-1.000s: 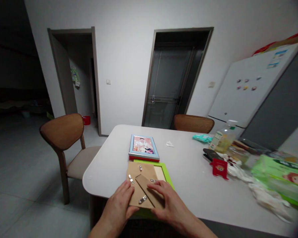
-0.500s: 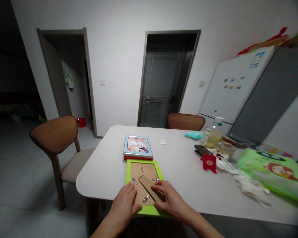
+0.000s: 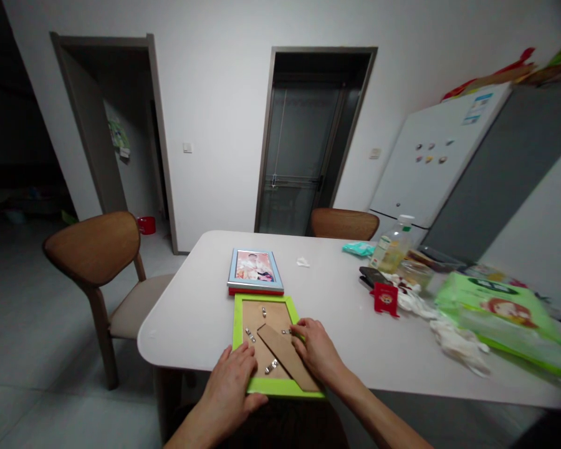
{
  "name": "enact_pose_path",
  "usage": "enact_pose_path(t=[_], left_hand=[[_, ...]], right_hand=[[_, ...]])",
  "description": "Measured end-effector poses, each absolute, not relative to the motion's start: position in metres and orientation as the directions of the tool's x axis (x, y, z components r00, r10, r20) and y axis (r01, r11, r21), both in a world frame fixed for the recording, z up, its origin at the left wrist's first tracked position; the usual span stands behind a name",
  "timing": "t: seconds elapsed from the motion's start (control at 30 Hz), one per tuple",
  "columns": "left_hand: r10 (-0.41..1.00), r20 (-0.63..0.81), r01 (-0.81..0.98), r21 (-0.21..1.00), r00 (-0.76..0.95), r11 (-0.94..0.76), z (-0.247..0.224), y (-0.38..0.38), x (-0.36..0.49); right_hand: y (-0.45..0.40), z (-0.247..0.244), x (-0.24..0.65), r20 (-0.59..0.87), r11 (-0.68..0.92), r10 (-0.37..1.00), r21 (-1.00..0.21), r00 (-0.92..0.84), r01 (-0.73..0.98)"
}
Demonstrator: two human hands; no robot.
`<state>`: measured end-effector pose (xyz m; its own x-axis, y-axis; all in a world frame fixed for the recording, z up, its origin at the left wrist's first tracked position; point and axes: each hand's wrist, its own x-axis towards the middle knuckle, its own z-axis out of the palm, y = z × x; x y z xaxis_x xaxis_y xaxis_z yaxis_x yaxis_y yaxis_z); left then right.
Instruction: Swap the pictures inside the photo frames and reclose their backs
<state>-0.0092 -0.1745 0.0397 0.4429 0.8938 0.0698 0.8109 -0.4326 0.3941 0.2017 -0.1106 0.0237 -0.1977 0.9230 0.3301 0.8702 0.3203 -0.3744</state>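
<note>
A picture frame with a lime-green border lies face down near the table's front edge, its brown backing board upward. Small metal clips sit around the backing, and a brown stand leg lies slantwise across it. My left hand grips the frame's near left corner, fingers on the border and thumb along the front edge. At the right side, my right hand has its fingers bent, the tips at the right-hand metal clip. The frame's picture side is hidden.
Beyond the green frame lies a blue picture frame on a red one. Rightward on the table are a bottle, a red item, crumpled tissues and a green tissue pack. Chairs stand around.
My right hand has moved from the stand leg's lower end up to the right-hand clip, uncovering the leg. My left hand stays at the near left corner. The view has shifted slightly.
</note>
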Motion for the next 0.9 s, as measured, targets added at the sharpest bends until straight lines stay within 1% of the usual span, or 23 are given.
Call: enact_pose_path(t=[0.13, 0.33, 0.47, 0.6, 0.67, 0.77, 0.83, 0.9], left_hand=[[0.907, 0.071, 0.822, 0.397, 0.416, -0.408, 0.039, -0.175, -0.007], [0.917, 0.073, 0.828, 0.405, 0.392, -0.387, 0.043, -0.178, -0.005], [0.918, 0.083, 0.829, 0.405, 0.388, -0.387, 0.044, -0.178, -0.005], [0.914, 0.071, 0.825, 0.406, 0.399, -0.392, 0.043, -0.178, -0.006], [0.914, 0.062, 0.826, 0.407, 0.401, -0.39, 0.042, -0.178, -0.006], [0.917, 0.061, 0.831, 0.404, 0.393, -0.383, 0.04, -0.177, -0.006], [0.917, 0.066, 0.83, 0.403, 0.394, -0.385, 0.039, -0.177, -0.006], [0.914, 0.071, 0.826, 0.406, 0.399, -0.392, 0.039, -0.176, -0.006]], right_hand=[[-0.101, 0.019, 0.201, 0.321, 0.298, 0.929, -0.344, -0.187, 0.89], [-0.099, 0.017, 0.2, 0.286, 0.316, 0.932, -0.333, -0.224, 0.888], [-0.103, 0.021, 0.203, 0.265, 0.366, 0.921, -0.331, -0.286, 0.87], [-0.119, 0.027, 0.202, 0.355, 0.421, 0.883, -0.309, -0.308, 0.853], [-0.132, 0.032, 0.196, 0.369, 0.493, 0.849, -0.298, -0.377, 0.818], [-0.152, 0.042, 0.182, 0.308, 0.636, 0.77, -0.31, -0.558, 0.707], [-0.162, 0.048, 0.173, 0.289, 0.674, 0.738, -0.309, -0.609, 0.671], [-0.167, 0.051, 0.169, 0.283, 0.677, 0.736, -0.307, -0.615, 0.669]])
